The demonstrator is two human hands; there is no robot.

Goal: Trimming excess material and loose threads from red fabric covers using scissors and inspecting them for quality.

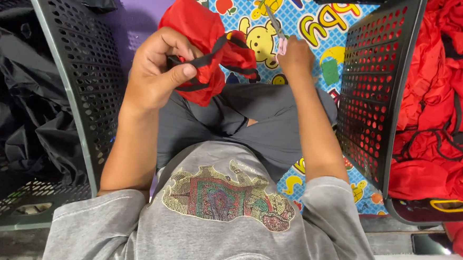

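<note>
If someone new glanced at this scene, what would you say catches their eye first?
Probably the bright red fabric piece with black straps, gripped in the left hand at centre. Next, the right hand holding small scissors above a colourful cartoon mat. At right, a black perforated basket holds heaped red fabric.

Hemmed in on both sides: black perforated basket wall [87, 69] close against left hand [153, 70], second basket wall [374, 84] just beside right hand [296, 55]. Open room only between, over grey lap [264, 116] and patterned mat [306, 18]. Red cloth [207, 44] with black straps filling gap between hands. Scissors [274, 22] jutting forward from right hand.
</note>
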